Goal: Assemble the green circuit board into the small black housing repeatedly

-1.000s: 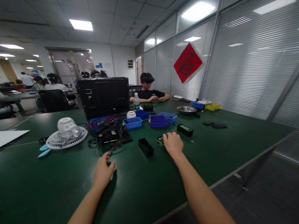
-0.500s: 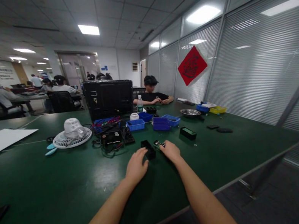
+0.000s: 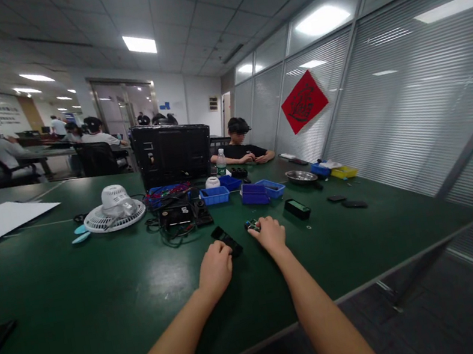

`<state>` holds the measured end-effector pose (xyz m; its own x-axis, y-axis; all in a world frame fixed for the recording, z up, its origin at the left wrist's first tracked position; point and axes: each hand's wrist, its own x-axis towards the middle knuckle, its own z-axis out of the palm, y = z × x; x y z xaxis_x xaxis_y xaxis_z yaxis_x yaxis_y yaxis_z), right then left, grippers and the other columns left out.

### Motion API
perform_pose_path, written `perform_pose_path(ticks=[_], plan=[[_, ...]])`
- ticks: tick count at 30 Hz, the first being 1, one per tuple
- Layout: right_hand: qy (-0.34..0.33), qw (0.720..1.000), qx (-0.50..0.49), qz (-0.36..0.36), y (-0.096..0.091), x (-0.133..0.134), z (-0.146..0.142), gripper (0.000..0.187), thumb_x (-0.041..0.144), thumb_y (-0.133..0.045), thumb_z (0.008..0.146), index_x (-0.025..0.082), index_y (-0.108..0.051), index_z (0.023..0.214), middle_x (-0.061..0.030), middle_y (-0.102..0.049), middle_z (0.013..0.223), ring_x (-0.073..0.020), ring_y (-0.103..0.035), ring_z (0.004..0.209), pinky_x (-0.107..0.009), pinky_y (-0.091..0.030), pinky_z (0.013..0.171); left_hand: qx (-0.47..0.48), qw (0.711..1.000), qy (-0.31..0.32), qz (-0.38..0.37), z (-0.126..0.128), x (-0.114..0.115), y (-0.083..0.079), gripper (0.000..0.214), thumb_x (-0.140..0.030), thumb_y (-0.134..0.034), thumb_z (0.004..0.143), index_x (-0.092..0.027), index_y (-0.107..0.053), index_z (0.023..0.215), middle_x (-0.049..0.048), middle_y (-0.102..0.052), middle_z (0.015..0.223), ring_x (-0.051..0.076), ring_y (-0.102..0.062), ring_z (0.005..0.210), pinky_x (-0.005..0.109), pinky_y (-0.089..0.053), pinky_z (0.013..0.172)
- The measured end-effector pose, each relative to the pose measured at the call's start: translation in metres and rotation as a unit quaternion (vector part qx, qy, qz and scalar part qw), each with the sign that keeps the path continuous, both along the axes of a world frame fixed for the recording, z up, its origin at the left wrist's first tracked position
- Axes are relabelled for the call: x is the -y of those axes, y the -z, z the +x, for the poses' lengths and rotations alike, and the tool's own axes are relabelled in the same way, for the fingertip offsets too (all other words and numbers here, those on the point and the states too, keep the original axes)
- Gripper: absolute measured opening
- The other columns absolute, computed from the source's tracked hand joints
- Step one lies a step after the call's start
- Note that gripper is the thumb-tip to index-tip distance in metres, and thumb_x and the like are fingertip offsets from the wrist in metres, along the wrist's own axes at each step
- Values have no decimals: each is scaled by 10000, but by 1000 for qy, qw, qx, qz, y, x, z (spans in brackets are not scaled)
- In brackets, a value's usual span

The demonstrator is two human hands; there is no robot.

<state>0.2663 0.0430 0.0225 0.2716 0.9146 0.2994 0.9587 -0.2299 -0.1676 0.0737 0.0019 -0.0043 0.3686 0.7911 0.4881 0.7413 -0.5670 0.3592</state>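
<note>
My left hand (image 3: pixel 216 269) has its fingers closed on the near side of a black plastic case (image 3: pixel 226 240). The case is long and boxy and lies slanted low over the green table. To its right, my right hand (image 3: pixel 270 234) grips a small circuit board (image 3: pixel 250 224) between thumb and fingers. Part of the board is hidden under the fingers. Farther right stands a second black case (image 3: pixel 298 209) with a green panel in its top, touched by neither hand.
Behind my hands lie a tangle of cables with a black device (image 3: pixel 175 214), blue bins (image 3: pixel 215 196) and a metal dish (image 3: pixel 301 176). A white fan part (image 3: pixel 116 207) rests at left. Flat black pieces (image 3: pixel 354 204) lie at right. A person (image 3: pixel 242 145) sits across the table.
My left fingers have closed on the black case, which has turned so its far end points more to the left. My right hand has shifted slightly on the circuit board.
</note>
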Motion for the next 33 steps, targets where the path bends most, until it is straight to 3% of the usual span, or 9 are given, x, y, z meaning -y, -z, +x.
perform_pose_path(ticks=[4, 8, 14, 24, 28, 33], plan=[[22, 999, -28, 17, 0, -3, 7, 396, 473, -335, 857, 182, -584, 959, -121, -576, 1016, -239, -520, 961, -341, -380, 748, 59, 998, -11, 9, -6, 1, 0, 170, -125, -415, 789, -186, -561, 852, 60, -496, 959, 167, -481, 898, 303, -405, 821], [41, 995, -79, -47, 0, -7, 14, 478, 460, -240, 878, 166, -601, 989, -139, -600, 993, -229, -565, 903, -306, -409, 677, 91, 995, -23, -18, -8, -3, 4, 176, -192, -460, 786, -207, -559, 930, 45, -497, 939, 164, -501, 888, 296, -405, 816], [16, 990, -81, -113, 3, -10, 7, 452, 518, -388, 803, 153, -603, 960, -149, -611, 972, -247, -580, 886, -320, -419, 676, 54, 996, 6, -73, -9, -8, 7, 196, -234, -466, 794, -219, -574, 957, 8, -522, 782, 144, -511, 776, 257, -389, 717], [-59, 998, 25, 2, 1, 4, -15, 308, 443, -536, 762, 187, -519, 933, -95, -554, 984, -220, -505, 941, -304, -382, 724, 62, 992, 36, -101, -6, -6, 5, 215, -192, -463, 779, -216, -584, 955, 3, -548, 758, 130, -513, 735, 242, -382, 688], [-72, 997, -10, 4, -1, 3, -15, 309, 469, -525, 757, 198, -548, 903, -71, -568, 950, -204, -510, 920, -286, -379, 725, 76, 991, 35, -105, -6, -8, 7, 279, -192, -467, 771, -219, -549, 1036, -4, -562, 765, 125, -518, 722, 238, -388, 686], [-115, 989, -82, -41, 3, -4, -4, 439, 466, -593, 688, 188, -580, 1028, -74, -596, 1007, -204, -535, 946, -263, -387, 755, 87, 989, 36, -112, -5, -9, 9, 324, -203, -471, 764, -210, -525, 1083, -9, -578, 762, 120, -524, 711, 230, -398, 684]])
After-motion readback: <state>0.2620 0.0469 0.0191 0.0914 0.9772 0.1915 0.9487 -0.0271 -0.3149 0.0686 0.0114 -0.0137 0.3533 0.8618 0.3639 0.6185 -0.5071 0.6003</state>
